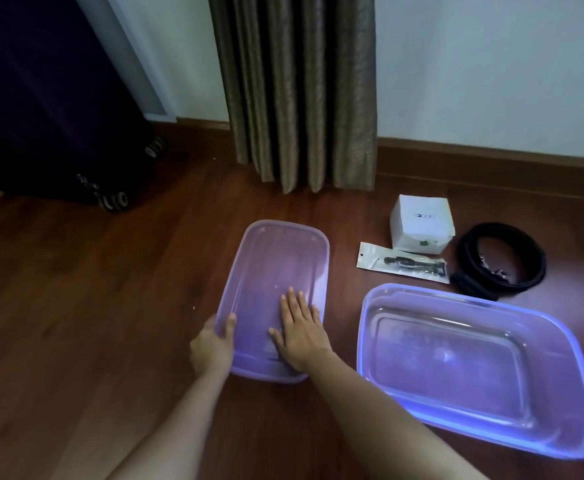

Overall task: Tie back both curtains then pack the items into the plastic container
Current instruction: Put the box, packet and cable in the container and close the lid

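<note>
A purple translucent lid [276,265] lies flat on the wooden floor. My left hand [212,344] grips its near left edge, thumb on top. My right hand [301,327] rests flat on the lid with straight fingers. To the right stands the open purple plastic container [380,341], with nothing inside. Behind it lie a white box [422,225], a flat clear packet [403,265] with a dark item in it, and a coiled black belt [502,259]. A brown curtain [301,91] hangs down to the floor at the back.
A dark suitcase on wheels [51,109] stands at the back left. A wooden skirting board [491,164] runs along the white wall. Bare floor [76,306] stretches to the left of the lid.
</note>
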The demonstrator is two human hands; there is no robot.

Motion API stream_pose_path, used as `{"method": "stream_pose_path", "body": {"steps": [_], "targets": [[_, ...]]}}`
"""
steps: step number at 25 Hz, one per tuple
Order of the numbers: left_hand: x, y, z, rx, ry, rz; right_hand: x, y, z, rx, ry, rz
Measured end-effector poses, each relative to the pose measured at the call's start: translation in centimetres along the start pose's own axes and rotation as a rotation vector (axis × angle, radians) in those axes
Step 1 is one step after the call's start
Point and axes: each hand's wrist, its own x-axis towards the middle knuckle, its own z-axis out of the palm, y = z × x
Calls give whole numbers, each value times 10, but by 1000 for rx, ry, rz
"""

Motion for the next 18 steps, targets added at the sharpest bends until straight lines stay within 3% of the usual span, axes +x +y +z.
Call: {"method": "stream_pose_path", "body": {"steps": [4, 9, 15, 18], "targets": [[11, -13, 17, 186, 19, 83, 3, 0, 10, -23, -41, 16], [11, -7, 20, 252, 42, 182, 6, -4, 2, -41, -41, 36], [2, 85, 31, 212, -13, 517, 14, 34, -69, 28, 305, 86], [-25, 161, 51, 127, -157, 635, -5, 100, -124, -44, 401, 152]]}}
